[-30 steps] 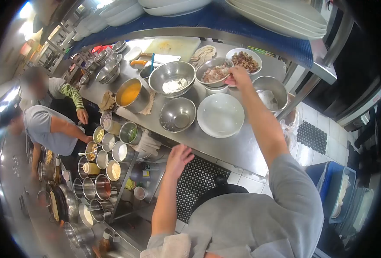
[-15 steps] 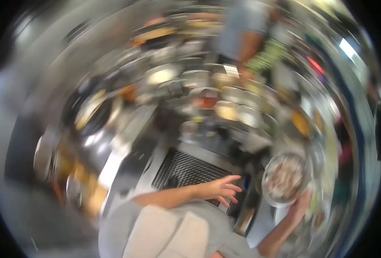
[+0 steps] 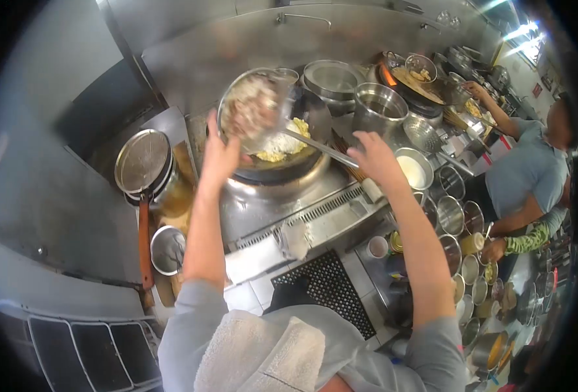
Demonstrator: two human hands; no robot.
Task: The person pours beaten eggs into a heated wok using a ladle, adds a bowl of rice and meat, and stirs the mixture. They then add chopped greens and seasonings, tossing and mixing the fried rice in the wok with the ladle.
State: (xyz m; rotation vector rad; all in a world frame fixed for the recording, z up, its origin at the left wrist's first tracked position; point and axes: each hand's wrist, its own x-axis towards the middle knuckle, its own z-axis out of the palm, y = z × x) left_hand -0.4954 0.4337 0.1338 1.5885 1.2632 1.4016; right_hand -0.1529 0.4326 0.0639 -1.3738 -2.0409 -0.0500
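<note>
My left hand (image 3: 218, 155) grips the metal bowl (image 3: 224, 108), which is tilted over the left part of a wok (image 3: 316, 117). Pale and brownish pieces (image 3: 252, 108) fill the bowl, blurred by motion. Beneath it in the wok lie yellow egg-like food (image 3: 295, 128) and something white (image 3: 279, 145). A long-handled ladle (image 3: 321, 147) slants out of the wok to the right. My right hand (image 3: 374, 155) is beside the end of its handle, fingers apart, with nothing in it.
At left, a round strainer (image 3: 143, 160) with a wooden handle rests on a pot. A small metal pot (image 3: 167, 250) stands in front. Right of the wok are a deep pot (image 3: 379, 108) and a perforated skimmer (image 3: 422, 134). Co-workers (image 3: 527, 173) stand at far right.
The view has swung from the counter to the stove. The bowl of pieces, earlier in my right hand, is now in my left hand, tilted over the wok.
</note>
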